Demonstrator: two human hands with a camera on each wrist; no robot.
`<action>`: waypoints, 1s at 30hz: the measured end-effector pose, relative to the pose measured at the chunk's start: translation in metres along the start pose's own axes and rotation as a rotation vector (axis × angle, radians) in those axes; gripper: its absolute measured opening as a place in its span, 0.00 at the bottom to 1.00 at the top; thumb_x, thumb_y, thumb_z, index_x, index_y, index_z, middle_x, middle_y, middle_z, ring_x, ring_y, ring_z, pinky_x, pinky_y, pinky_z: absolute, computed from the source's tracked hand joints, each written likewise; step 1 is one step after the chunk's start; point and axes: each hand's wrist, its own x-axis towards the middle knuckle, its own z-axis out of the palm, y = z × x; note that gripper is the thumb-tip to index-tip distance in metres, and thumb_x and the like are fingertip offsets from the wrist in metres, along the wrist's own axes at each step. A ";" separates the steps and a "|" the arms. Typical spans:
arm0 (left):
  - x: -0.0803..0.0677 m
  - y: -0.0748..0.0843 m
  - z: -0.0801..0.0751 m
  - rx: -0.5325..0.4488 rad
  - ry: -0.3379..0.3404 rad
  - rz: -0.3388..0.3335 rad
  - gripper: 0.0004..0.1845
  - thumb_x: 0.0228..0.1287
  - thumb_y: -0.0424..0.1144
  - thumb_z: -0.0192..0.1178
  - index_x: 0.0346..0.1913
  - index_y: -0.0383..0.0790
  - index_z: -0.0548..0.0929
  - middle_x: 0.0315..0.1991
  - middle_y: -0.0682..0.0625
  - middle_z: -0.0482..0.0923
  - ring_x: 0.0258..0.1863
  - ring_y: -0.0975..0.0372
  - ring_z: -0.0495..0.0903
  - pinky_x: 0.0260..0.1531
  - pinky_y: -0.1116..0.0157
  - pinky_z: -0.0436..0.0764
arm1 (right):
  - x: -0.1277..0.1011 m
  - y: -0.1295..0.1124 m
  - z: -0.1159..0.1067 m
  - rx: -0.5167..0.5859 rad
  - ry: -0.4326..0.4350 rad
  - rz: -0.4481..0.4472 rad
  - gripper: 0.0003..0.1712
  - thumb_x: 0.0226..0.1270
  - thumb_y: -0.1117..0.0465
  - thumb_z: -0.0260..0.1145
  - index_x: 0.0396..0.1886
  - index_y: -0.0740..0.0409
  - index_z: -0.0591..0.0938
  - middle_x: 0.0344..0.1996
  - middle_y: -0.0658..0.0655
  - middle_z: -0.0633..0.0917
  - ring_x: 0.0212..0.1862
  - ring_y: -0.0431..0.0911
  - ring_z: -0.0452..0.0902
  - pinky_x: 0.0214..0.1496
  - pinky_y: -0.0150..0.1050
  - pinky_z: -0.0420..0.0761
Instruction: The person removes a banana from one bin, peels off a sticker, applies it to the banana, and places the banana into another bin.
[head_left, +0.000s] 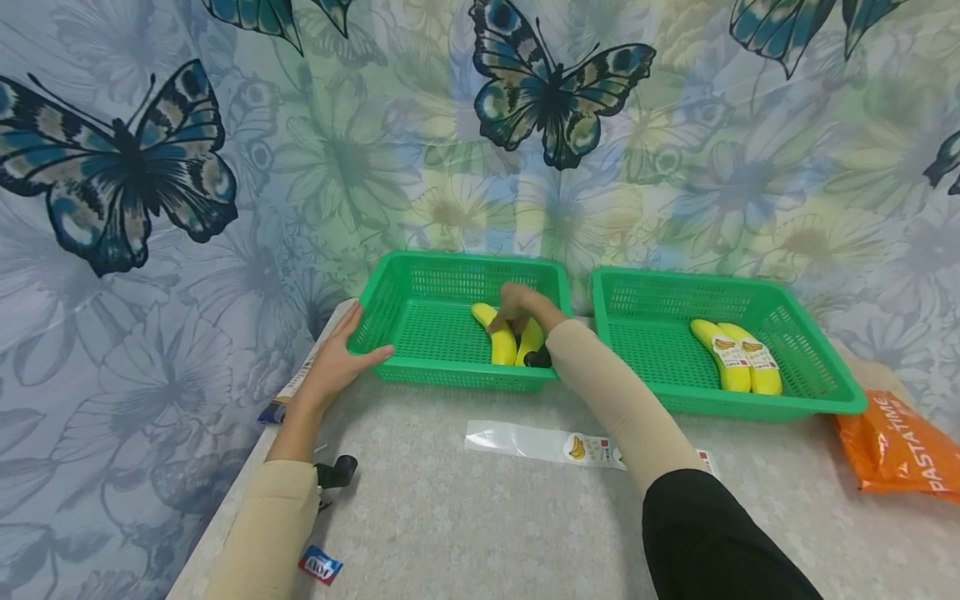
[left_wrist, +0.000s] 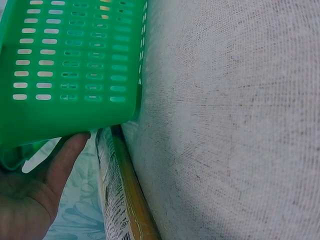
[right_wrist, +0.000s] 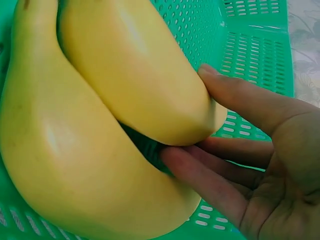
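Two yellow bananas lie side by side in the left green basket. At one end of the left banana is my right hand; in the right wrist view its thumb and fingers pinch that banana's tip. The other banana lies against it, lower in that view. My left hand rests at the basket's left front corner, fingers straight and thumb spread over the rim. In the left wrist view, a digit touches the basket's outer wall.
A second green basket to the right holds two bananas with stickers. A clear strip of banana stickers lies in front. An orange bag sits at the right, a small blue-and-red packet at the lower left. A printed package lies beside the left basket.
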 end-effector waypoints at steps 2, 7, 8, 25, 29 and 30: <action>0.000 0.001 0.000 0.003 0.002 0.002 0.58 0.54 0.66 0.65 0.78 0.61 0.37 0.79 0.64 0.29 0.79 0.50 0.32 0.69 0.31 0.46 | -0.001 -0.001 -0.001 -0.012 0.022 0.004 0.23 0.55 0.50 0.76 0.38 0.65 0.82 0.33 0.59 0.87 0.30 0.45 0.86 0.35 0.34 0.86; -0.001 0.003 0.001 -0.004 -0.007 0.010 0.58 0.55 0.65 0.65 0.78 0.61 0.37 0.79 0.63 0.29 0.79 0.49 0.32 0.69 0.31 0.46 | -0.004 -0.001 -0.002 -0.010 0.061 0.018 0.23 0.55 0.49 0.76 0.36 0.63 0.82 0.29 0.57 0.87 0.27 0.44 0.86 0.35 0.35 0.87; -0.001 0.003 0.001 -0.008 -0.008 0.010 0.58 0.55 0.65 0.66 0.78 0.61 0.37 0.79 0.63 0.29 0.79 0.49 0.31 0.69 0.31 0.46 | -0.005 -0.001 -0.003 -0.012 0.066 0.018 0.22 0.55 0.48 0.76 0.36 0.63 0.82 0.28 0.57 0.87 0.27 0.44 0.86 0.35 0.35 0.87; -0.005 0.006 0.002 -0.018 0.005 0.000 0.58 0.55 0.65 0.65 0.78 0.59 0.38 0.79 0.61 0.29 0.79 0.47 0.31 0.69 0.31 0.45 | -0.067 -0.001 -0.034 0.004 0.247 -0.102 0.21 0.55 0.46 0.75 0.20 0.61 0.86 0.19 0.57 0.87 0.27 0.49 0.86 0.29 0.33 0.84; -0.005 0.006 0.002 -0.013 0.007 0.000 0.58 0.55 0.65 0.64 0.78 0.59 0.37 0.79 0.61 0.28 0.79 0.47 0.30 0.69 0.31 0.45 | -0.089 -0.002 -0.041 0.054 0.290 -0.115 0.20 0.55 0.48 0.75 0.20 0.61 0.85 0.16 0.55 0.86 0.20 0.43 0.82 0.29 0.35 0.84; -0.005 0.006 0.001 -0.012 0.009 -0.003 0.58 0.55 0.66 0.64 0.78 0.59 0.36 0.79 0.61 0.28 0.79 0.47 0.30 0.69 0.31 0.45 | -0.096 -0.003 -0.042 0.063 0.302 -0.114 0.20 0.55 0.48 0.75 0.20 0.61 0.85 0.16 0.55 0.85 0.20 0.42 0.82 0.31 0.37 0.85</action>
